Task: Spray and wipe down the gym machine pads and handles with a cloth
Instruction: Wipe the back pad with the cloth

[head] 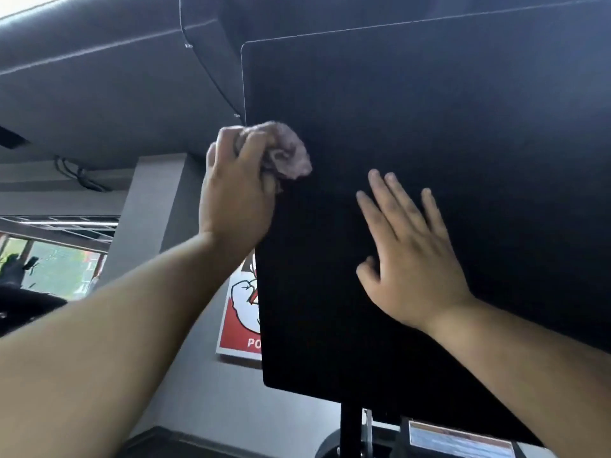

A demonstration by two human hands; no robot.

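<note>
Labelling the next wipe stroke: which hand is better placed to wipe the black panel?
Left. The left hand grips the crumpled cloth at the black panel's left edge. The right hand lies flat and bare on the panel, holding no cloth.

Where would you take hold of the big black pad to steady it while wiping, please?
Probably its lower left edge, coming from the left. The pad is one broad flat face with nothing to grasp, so the right hand only presses flat on it. That edge is thin and free, below where the left hand holds the cloth.
</note>
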